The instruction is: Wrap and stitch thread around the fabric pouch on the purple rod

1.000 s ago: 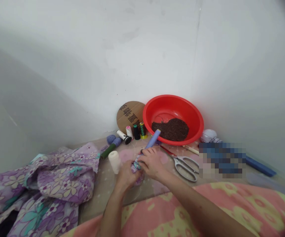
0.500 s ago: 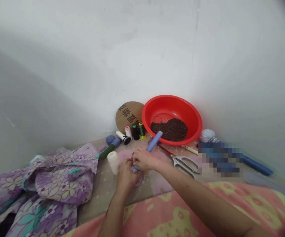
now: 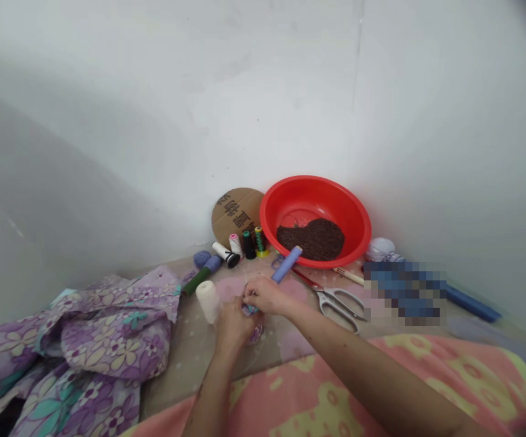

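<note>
My left hand (image 3: 234, 325) and my right hand (image 3: 263, 295) meet low in the middle of the head view, both with closed fingers on a small piece of purple floral cloth (image 3: 256, 334). The hands cover most of that cloth. A lilac rod (image 3: 286, 264) sticks out up and right from behind my right hand; whether the fingers grip it is hidden. Just left of my left hand stands a cone of white thread (image 3: 207, 301). Scissors (image 3: 341, 305) with grey handles lie to the right of my right hand.
A red basin (image 3: 358, 247) holding dark brown grains stands against the wall, beside a round cardboard piece (image 3: 234, 209). Several thread spools (image 3: 249, 245) line up before it. A floral cloth heap (image 3: 117, 346) lies left; a pink and yellow blanket (image 3: 299, 400) covers the front.
The lilac rod's free end has shifted slightly right and down. My fingers have moved a little on the cloth, and more of it shows below my hands. The camera view has drifted slightly.
</note>
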Demonstrator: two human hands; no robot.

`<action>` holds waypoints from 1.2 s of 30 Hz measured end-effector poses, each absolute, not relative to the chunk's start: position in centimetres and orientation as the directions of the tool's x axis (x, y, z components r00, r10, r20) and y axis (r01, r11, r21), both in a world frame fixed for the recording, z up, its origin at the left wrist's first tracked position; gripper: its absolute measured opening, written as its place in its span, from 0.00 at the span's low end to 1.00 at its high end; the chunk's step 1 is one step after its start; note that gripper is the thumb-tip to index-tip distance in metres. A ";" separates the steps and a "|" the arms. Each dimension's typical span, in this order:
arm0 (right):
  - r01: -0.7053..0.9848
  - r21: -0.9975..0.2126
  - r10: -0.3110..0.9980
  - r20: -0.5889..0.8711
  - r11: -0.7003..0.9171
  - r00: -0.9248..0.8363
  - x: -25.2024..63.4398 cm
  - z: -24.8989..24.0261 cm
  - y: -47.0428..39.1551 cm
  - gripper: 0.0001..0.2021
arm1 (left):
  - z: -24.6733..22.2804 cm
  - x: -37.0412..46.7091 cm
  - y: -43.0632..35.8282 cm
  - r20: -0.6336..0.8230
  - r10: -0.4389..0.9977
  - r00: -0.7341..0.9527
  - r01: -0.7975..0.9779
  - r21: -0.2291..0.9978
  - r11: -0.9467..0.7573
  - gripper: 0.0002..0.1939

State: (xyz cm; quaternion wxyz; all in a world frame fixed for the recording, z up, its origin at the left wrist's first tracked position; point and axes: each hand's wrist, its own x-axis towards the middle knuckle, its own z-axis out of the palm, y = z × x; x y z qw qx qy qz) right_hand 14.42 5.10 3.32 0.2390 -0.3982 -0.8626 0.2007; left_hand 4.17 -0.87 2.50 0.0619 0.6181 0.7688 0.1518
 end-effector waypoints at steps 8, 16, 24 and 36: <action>0.423 -0.754 0.850 0.344 0.503 -0.399 13.8 2.6 5.8 0.06 | 2.2 4.0 -0.9 0.127 0.970 -0.209 0.924 0.349 0.153 0.22; -0.282 -0.935 0.922 0.292 0.218 -0.256 15.2 6.1 5.9 0.09 | 2.3 4.0 -0.9 0.085 0.970 -0.227 0.890 0.423 0.171 0.21; -0.218 -0.691 0.724 0.646 0.689 0.243 20.1 12.2 5.8 0.08 | 1.5 3.6 -0.6 0.084 0.972 -0.219 0.898 0.407 0.167 0.24; 0.185 -0.831 0.828 0.447 0.524 -0.338 19.1 6.4 5.6 0.09 | 1.7 3.7 -0.7 0.103 0.976 -0.194 0.886 0.444 0.129 0.22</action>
